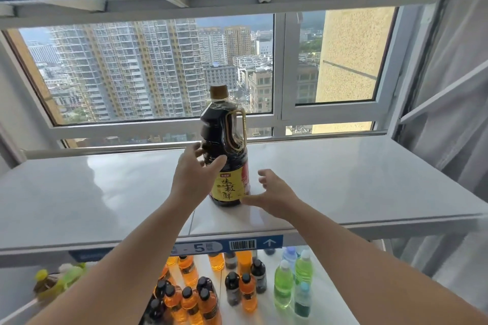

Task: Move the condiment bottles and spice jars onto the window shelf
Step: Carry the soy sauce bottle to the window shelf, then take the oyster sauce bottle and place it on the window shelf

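Dark handled soy-sauce bottle with yellow label (pixel 220 128) is standing upright on the grey window shelf (pixel 343 179). Left hand (pixel 196 170) is gripping its shoulder; right hand (pixel 274 192) is hovering spread beside its base. Probably heavy and slick, so the handle is offering the surest hold.

A dark, yellow-labelled sauce bottle (pixel 221 134) stands upright on the window shelf (pixel 343 179).
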### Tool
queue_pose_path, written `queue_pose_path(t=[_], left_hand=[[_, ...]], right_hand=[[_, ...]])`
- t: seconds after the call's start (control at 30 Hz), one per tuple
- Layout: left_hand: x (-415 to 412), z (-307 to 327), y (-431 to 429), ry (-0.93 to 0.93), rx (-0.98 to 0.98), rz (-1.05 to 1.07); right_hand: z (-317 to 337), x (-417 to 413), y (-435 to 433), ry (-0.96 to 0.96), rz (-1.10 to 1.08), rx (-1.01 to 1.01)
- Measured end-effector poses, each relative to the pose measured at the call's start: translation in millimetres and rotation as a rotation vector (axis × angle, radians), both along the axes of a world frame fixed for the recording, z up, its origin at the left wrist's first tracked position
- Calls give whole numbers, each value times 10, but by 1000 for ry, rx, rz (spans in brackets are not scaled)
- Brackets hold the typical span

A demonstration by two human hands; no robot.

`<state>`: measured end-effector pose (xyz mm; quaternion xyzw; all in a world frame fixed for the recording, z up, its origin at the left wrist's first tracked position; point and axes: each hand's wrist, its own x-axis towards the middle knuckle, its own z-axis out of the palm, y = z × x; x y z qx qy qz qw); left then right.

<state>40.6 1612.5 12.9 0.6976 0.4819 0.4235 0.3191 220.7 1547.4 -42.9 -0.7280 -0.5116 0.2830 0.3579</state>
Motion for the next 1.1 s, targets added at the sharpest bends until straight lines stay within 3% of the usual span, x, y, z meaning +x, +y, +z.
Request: queue_pose_path(t=[0.17,0.43,0.7,1.1], left_hand=[[-19,-196,-367,95,-7,-1],[82,-421,-1152,269,-46,-183],[328,-503,-1875,221,-120,-450],[427,-769,-3582,459,47,-1026]], right_hand=[[-117,118,-431,-13,-22,79],[-304,313,-1342,38,-119,167],[-348,235,-2667,-95,-356,173],[-347,-582,-5107,-211,-761,-8]])
